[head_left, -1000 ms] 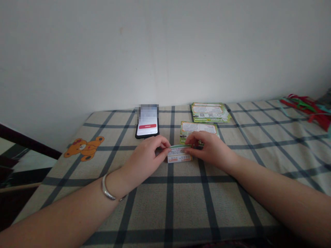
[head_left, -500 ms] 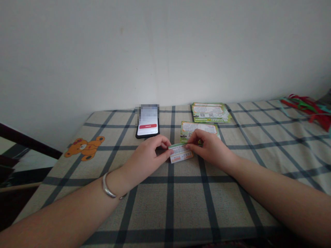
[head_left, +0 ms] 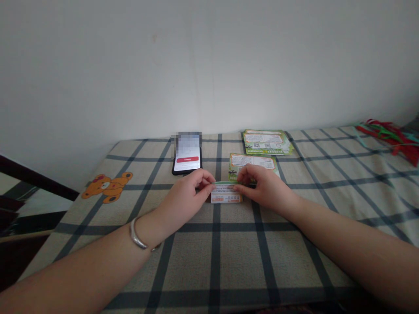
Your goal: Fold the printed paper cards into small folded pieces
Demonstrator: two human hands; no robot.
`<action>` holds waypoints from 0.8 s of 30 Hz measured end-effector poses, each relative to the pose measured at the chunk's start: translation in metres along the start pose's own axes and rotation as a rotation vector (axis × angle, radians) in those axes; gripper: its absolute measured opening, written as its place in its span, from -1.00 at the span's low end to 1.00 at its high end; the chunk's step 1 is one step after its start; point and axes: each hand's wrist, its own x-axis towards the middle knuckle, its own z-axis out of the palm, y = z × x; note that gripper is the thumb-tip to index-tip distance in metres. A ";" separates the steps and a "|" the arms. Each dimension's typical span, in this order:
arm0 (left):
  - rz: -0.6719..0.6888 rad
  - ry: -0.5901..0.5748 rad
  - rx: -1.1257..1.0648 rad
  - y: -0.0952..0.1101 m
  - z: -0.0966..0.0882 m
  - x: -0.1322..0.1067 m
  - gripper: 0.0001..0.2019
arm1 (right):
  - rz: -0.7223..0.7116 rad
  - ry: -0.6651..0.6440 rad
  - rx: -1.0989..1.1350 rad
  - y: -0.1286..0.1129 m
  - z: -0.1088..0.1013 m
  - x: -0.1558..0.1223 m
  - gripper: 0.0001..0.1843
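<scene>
A small printed paper, white with orange print and a green top edge, is pinched between both hands above the checked cloth. My left hand is closed on its upper left corner, thumb in front. At the upper right corner, my right hand grips it between thumb and fingers. Just behind my right hand lies a green and white printed leaflet, partly covered by the fingers. Whether the held paper is folded I cannot tell for sure.
A phone with a lit screen lies behind my left hand. Near the wall sits a stack of green leaflets. Red and green strips lie at the far right. A bear picture marks the checked tablecloth on the left.
The held paper has turned from a slant to nearly level and shifted slightly left. Both hands keep their hold; the phone and leaflets have stayed put.
</scene>
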 end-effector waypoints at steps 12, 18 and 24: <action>-0.008 0.014 -0.119 -0.001 0.003 -0.001 -0.87 | 0.032 0.107 0.147 -0.008 0.001 -0.001 -0.93; -0.057 0.019 -0.204 0.000 0.004 -0.001 -0.90 | 0.001 0.085 0.177 -0.005 0.005 0.001 -0.96; -0.050 0.047 -0.216 -0.003 0.005 0.000 -0.91 | 0.015 0.070 0.171 -0.001 0.004 0.000 -0.88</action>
